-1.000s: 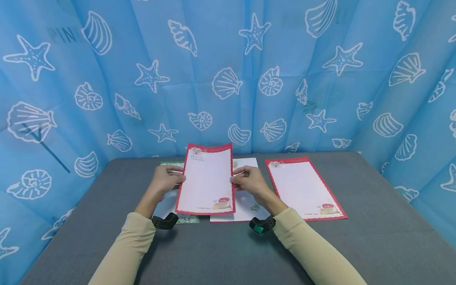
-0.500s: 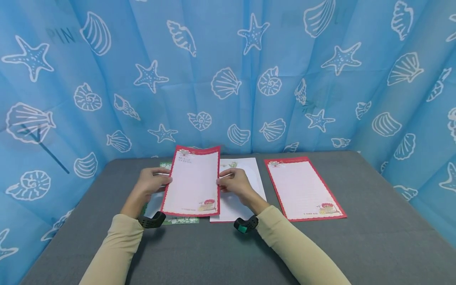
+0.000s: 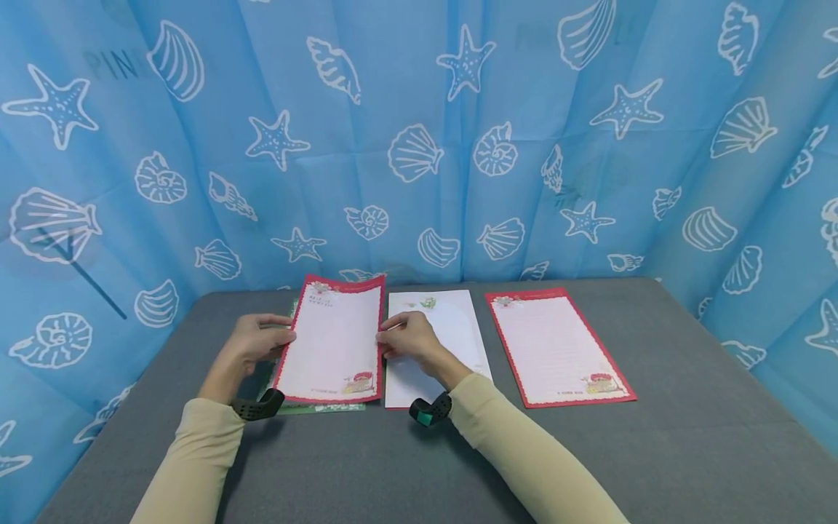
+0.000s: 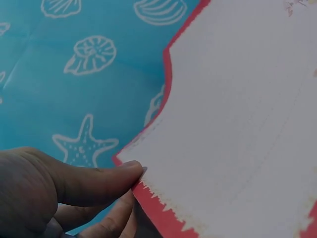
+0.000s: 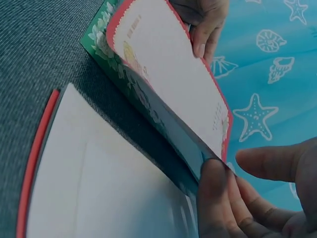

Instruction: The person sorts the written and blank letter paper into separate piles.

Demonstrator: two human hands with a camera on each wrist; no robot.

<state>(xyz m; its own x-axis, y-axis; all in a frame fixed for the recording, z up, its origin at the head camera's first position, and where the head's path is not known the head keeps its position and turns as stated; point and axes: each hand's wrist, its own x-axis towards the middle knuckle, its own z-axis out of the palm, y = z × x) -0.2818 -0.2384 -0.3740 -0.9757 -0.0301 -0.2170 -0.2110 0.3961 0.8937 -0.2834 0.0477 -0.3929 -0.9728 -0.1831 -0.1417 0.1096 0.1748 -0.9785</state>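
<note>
A sheet of letter paper [image 3: 332, 342] with a red border and a few lines of small writing at its top left is held up, its upper edge curving. My left hand [image 3: 252, 338] pinches its left edge between thumb and fingers, as the left wrist view also shows. At the right edge my right hand [image 3: 409, 337] grips it, fingers under the paper and thumb above. Beneath it lies a green-bordered sheet [image 3: 322, 409], mostly covered; the right wrist view shows its flowered green corner [image 5: 101, 44] below the red-edged paper.
Right of the held paper lies a white sheet [image 3: 445, 320] with a leafy print, a red edge [image 5: 37, 163] showing under it. Another red-bordered sheet [image 3: 556, 349] lies farther right on the grey table [image 3: 366, 473]. A blue shell-patterned curtain [image 3: 419, 204] hangs behind.
Both hands have carried the red-bordered letter paper left and slightly lower, from partly over the white sheet to over the green-bordered one. More of the white sheet shows now.
</note>
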